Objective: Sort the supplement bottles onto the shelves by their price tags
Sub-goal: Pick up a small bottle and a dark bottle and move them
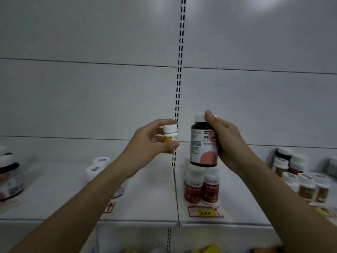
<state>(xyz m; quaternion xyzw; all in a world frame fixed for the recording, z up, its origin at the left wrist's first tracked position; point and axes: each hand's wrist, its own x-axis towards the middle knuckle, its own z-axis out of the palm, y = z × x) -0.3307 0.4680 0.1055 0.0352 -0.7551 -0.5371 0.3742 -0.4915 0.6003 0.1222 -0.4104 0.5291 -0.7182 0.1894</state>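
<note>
White metal panels back the shelf [145, 207], split by a slotted upright. We hold both bottles above it: our left hand [151, 143] pinches a small yellow-labelled bottle [170, 135], our right hand [226, 143] clamps a tall dark bottle [203, 145]. Two red-labelled bottles [201, 187] stand below, behind a price tag [205, 211] at the front edge.

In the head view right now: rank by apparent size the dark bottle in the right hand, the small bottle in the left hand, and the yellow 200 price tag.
1. dark bottle
2. yellow 200 price tag and small bottle: look similar; the bottle is partly hidden by fingers, so unranked.
</note>
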